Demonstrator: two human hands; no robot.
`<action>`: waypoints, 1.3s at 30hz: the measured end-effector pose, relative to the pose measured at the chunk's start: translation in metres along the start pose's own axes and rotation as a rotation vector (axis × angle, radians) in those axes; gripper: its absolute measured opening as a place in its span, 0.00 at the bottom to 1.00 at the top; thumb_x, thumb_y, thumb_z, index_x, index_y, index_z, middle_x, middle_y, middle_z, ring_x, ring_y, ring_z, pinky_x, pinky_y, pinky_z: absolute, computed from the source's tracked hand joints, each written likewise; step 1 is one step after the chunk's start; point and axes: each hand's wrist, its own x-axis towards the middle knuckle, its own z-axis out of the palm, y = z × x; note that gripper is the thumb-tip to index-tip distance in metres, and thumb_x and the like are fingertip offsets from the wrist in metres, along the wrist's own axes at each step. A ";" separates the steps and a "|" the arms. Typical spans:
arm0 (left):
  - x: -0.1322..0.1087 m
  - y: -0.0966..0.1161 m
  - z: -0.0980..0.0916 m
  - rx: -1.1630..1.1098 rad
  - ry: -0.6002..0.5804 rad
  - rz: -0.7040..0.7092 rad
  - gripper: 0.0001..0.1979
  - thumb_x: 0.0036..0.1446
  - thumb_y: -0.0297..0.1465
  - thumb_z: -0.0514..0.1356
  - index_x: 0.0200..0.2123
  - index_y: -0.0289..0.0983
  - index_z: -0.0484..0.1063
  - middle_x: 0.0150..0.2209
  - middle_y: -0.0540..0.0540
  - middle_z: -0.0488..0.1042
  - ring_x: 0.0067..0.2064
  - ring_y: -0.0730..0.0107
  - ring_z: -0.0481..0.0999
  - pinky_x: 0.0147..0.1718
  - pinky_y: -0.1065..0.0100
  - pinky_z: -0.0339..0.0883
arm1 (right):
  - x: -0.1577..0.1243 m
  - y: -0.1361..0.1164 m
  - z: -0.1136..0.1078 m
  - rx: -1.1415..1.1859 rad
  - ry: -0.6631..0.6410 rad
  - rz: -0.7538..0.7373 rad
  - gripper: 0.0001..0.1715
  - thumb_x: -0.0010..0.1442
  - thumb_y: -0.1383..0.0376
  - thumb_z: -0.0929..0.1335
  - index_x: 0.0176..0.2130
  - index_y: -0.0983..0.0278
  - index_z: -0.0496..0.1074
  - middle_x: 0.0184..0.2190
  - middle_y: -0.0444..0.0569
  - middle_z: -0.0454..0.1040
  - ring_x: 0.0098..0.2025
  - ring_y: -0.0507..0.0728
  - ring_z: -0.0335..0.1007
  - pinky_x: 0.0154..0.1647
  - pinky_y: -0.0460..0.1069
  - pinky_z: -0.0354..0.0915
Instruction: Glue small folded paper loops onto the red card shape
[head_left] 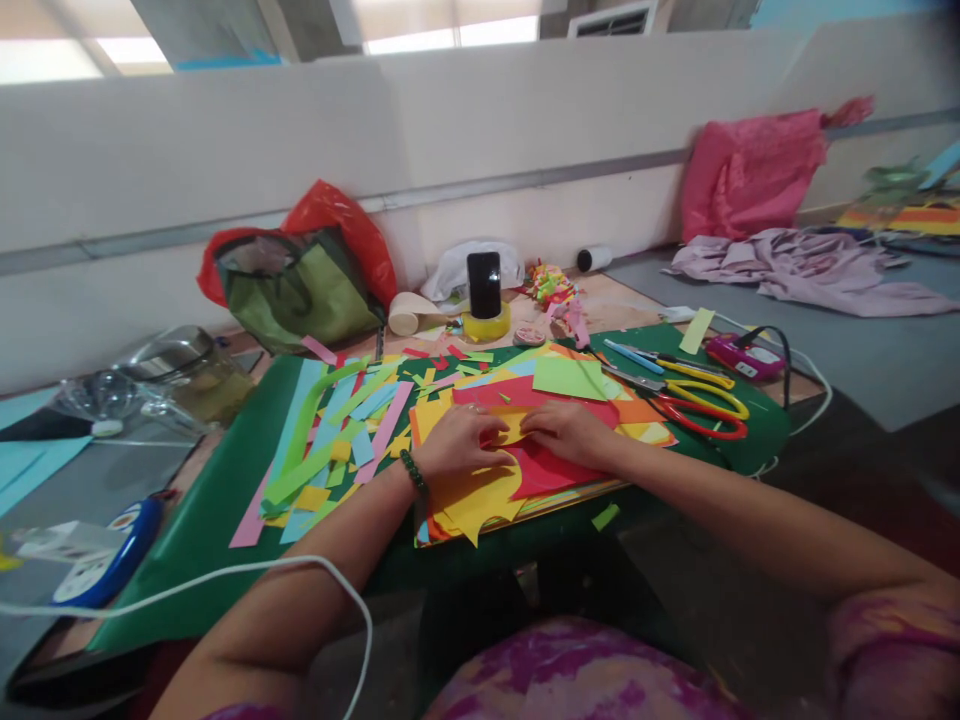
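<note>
A small yellow paper piece (511, 424) is held between both my hands, above a stack of coloured sheets. My left hand (459, 438), with a dark beaded bracelet at its wrist, has its fingers closed on the piece's left side. From the other side, the fingertips of my right hand (571, 433) pinch its right part. Beneath lie a red sheet (551, 472) and a yellow sheet (472, 505) with cut, curved edges. A light green sheet (570, 378) rests just beyond my right hand. My fingers hide part of the small piece.
Loose paper strips (330, 440) cover the green mat (202, 530) on the left. Scissors with red and yellow handles (705, 408) lie right. Behind stand a phone (484, 284) on a yellow tape roll (486, 325) and a green bag (300, 285). A white cable (247, 568) crosses front left.
</note>
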 end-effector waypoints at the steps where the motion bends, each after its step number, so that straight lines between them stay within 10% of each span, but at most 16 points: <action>1: 0.001 0.000 0.002 0.027 -0.022 -0.010 0.12 0.49 0.40 0.67 0.34 0.38 0.80 0.31 0.44 0.79 0.33 0.65 0.74 0.36 0.67 0.63 | 0.000 0.000 -0.001 0.024 -0.004 0.006 0.13 0.62 0.67 0.64 0.39 0.60 0.79 0.40 0.51 0.80 0.43 0.58 0.75 0.47 0.53 0.68; 16: 0.009 -0.013 0.013 -0.044 0.078 -0.244 0.11 0.56 0.32 0.58 0.38 0.38 0.79 0.34 0.45 0.80 0.34 0.64 0.76 0.36 0.67 0.65 | 0.007 0.005 0.001 0.209 0.092 0.286 0.08 0.59 0.63 0.67 0.31 0.64 0.75 0.27 0.47 0.76 0.28 0.54 0.68 0.29 0.47 0.60; 25: 0.016 -0.049 -0.025 -0.561 0.746 -0.321 0.09 0.55 0.35 0.60 0.33 0.35 0.76 0.27 0.49 0.76 0.30 0.73 0.72 0.31 0.72 0.65 | 0.003 0.012 0.002 0.283 0.116 0.253 0.08 0.56 0.61 0.67 0.29 0.62 0.73 0.25 0.46 0.73 0.26 0.53 0.66 0.27 0.47 0.59; 29: 0.012 -0.058 -0.035 -0.638 0.848 -0.362 0.12 0.55 0.40 0.61 0.29 0.36 0.74 0.22 0.51 0.72 0.24 0.77 0.67 0.28 0.73 0.63 | 0.001 0.012 0.002 0.285 0.113 0.235 0.11 0.57 0.58 0.67 0.29 0.62 0.73 0.25 0.46 0.73 0.26 0.54 0.66 0.26 0.48 0.60; 33: 0.006 -0.034 -0.027 -0.447 0.663 -0.203 0.17 0.52 0.45 0.63 0.25 0.36 0.74 0.23 0.49 0.71 0.27 0.73 0.68 0.29 0.71 0.62 | -0.003 0.007 0.002 0.226 0.189 0.168 0.11 0.61 0.58 0.65 0.32 0.61 0.73 0.28 0.48 0.75 0.30 0.56 0.69 0.31 0.50 0.63; 39: 0.003 0.000 -0.006 0.003 0.042 0.005 0.13 0.47 0.40 0.68 0.34 0.39 0.80 0.33 0.43 0.78 0.36 0.63 0.74 0.38 0.66 0.63 | -0.004 0.002 0.003 0.163 0.102 0.136 0.10 0.62 0.63 0.65 0.34 0.60 0.76 0.33 0.49 0.78 0.35 0.57 0.72 0.37 0.50 0.64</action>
